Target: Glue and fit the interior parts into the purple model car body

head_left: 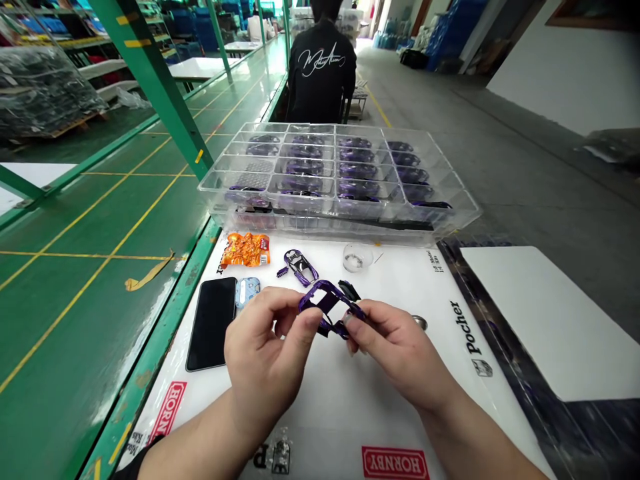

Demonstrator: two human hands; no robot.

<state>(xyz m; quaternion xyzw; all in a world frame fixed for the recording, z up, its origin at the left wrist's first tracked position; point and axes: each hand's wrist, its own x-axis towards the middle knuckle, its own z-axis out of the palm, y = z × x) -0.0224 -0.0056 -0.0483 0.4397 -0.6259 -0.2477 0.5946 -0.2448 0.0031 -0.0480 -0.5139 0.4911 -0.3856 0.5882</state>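
Between my two hands, over the white printed mat (340, 407), is a purple car body shell (326, 288) with open window gaps. My left hand (273, 340) pinches its left end between thumb and fingers. The right end sits in the grip of my right hand (395, 343), thumb on top. Just beyond the shell lies another purple car part (301, 267) with a small purple piece beside it. A dark part (349, 289) shows behind my right hand. Further back is a small clear round dish (357, 257) with tiny pieces in it.
A clear compartment tray (333, 217) of purple car shells stands at the back. On the left are a phone (213, 323), a blue patterned case (247, 291) and an orange packet (246, 249). A white board (550, 320) lies right. A person (323, 73) sits ahead.
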